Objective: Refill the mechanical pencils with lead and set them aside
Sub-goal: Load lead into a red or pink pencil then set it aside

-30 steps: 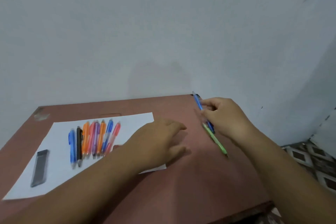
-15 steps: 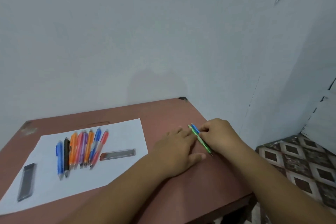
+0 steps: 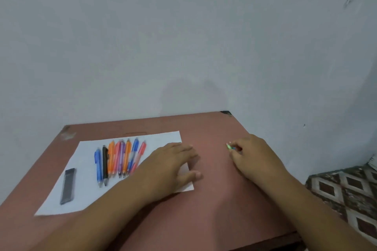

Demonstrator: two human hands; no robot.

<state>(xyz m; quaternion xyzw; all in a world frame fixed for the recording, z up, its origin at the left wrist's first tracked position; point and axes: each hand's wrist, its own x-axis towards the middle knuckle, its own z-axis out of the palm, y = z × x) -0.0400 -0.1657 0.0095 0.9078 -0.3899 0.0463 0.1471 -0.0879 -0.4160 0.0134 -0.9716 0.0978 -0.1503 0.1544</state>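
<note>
Green pencil point(image 3: 228, 146): we see only its tip end poking out from the curled fingers of the right hand point(image 3: 252, 154), low over the brown table point(image 3: 214, 210), right of centre. A speck of blue point(image 3: 233, 148) shows beside the green; we cannot tell whether it is a second pencil. Right hand grasps the green pencil, knuckles up, fingers folded around it.

Left hand point(image 3: 171, 166): flat, palm down, fingers straight and relaxed, holding nothing. It rests on the right edge of the white paper sheet point(image 3: 85, 195), fingertips reaching onto bare table.

Row of pencils point(image 3: 119, 160) lies on the sheet to the left of that hand, side by side and touching: blue, black, orange, pink, purple, orange, blue, pink-red. Tips point toward us.

Dark lead case point(image 3: 68, 186) lies on the same sheet, farther left, apart from the row, long axis roughly parallel to the pencils.

Table stands against a pale wall point(image 3: 183, 36). Patterned floor tiles point(image 3: 346, 193) visible to the right of the table.
</note>
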